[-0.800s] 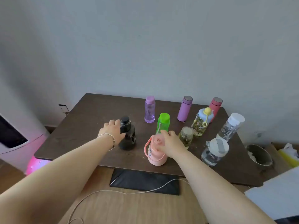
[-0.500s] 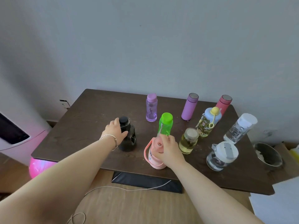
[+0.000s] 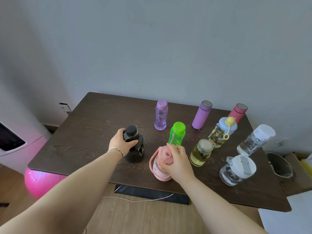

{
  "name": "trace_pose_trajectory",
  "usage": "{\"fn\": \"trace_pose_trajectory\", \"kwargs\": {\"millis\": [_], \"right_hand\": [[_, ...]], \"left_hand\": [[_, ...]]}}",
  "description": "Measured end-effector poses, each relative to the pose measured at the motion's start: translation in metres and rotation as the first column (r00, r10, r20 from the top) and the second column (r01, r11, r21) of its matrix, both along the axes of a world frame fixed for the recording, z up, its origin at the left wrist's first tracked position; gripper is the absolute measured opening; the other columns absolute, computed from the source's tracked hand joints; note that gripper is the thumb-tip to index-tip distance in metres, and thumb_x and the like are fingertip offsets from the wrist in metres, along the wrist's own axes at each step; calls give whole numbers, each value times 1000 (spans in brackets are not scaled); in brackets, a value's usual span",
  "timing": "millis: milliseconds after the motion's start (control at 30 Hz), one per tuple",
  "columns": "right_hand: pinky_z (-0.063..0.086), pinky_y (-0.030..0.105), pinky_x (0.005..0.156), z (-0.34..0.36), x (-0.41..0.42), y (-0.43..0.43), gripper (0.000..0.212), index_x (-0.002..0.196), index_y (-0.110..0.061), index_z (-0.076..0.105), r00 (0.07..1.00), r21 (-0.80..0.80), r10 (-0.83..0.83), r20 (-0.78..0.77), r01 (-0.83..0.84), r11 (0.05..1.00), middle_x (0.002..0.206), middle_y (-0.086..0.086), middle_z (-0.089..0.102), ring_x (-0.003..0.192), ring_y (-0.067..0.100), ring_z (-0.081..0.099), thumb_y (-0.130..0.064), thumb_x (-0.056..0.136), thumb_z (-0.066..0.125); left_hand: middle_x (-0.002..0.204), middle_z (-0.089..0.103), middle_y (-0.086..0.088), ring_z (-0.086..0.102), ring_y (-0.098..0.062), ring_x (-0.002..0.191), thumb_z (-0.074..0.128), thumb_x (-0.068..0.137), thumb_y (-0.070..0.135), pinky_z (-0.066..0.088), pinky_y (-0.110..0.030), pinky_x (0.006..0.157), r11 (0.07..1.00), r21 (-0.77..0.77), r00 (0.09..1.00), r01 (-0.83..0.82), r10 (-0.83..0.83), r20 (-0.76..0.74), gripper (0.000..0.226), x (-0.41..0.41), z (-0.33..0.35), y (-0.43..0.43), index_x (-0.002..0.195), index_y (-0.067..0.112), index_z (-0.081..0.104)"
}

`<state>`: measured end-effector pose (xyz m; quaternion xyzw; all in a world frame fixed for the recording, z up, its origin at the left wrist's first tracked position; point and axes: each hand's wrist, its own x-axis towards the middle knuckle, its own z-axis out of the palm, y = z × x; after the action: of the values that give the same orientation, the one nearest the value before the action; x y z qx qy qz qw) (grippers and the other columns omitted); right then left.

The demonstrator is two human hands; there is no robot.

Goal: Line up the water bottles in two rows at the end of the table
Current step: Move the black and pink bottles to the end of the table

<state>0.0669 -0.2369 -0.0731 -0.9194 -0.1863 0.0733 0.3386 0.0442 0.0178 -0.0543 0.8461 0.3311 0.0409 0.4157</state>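
Several water bottles stand on a dark wooden table [image 3: 84,132]. My left hand [image 3: 122,142] grips the shoulder of a black bottle [image 3: 136,149] near the table's middle. My right hand [image 3: 175,159] is closed over the top of a pink bottle with a strap [image 3: 158,168] at the front edge. Just behind it stands a green bottle [image 3: 176,134]. Along the back stand a clear purple bottle [image 3: 161,115], a purple flask [image 3: 201,114] and a pink-red flask [image 3: 238,111].
To the right stand a yellow-tinted jar [image 3: 200,152], a patterned bottle with a blue lid [image 3: 222,132], a clear bottle with a white cap [image 3: 255,140] and a squat clear bottle [image 3: 237,169]. A pink ball [image 3: 38,181] lies under the left edge. A bin [image 3: 278,164] stands right.
The view has shifted a little. My left hand has wrapped further around the black bottle's neck. My right hand stays on the pink bottle's top, and both bottles stand where they were.
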Motion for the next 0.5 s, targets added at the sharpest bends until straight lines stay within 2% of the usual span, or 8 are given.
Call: {"fn": "trace_pose_trajectory", "kwargs": {"millis": [167,300,500], "right_hand": [[42,31,100,12,10,34,80,143,-35,40,1000,7,-1,21,1,1000,134,-2,38,127,19,45,-44,71,74],[40,26,98,21,19,79,80,143,-33,40,999,-3,-23,47,23,1000,129,-2,38,122,17,47,-43,72,76],[45,33,98,32,17,161,79,142,-36,41,989,58,-141,44,138,989,132,-2,39,123,20,49,-43,72,76]], "left_hand": [[121,61,0,52,-18,96,82,73,36,48,-36,90,989,-115,991,-94,105,87,70,-4,-3,14,132,24,46],[112,58,6,52,-18,96,82,73,36,44,-31,86,980,-165,983,-112,134,129,68,-5,7,53,131,25,48],[112,61,6,56,-19,98,83,70,38,48,-33,86,991,-133,982,-30,53,179,70,-5,33,148,130,27,49]]}}
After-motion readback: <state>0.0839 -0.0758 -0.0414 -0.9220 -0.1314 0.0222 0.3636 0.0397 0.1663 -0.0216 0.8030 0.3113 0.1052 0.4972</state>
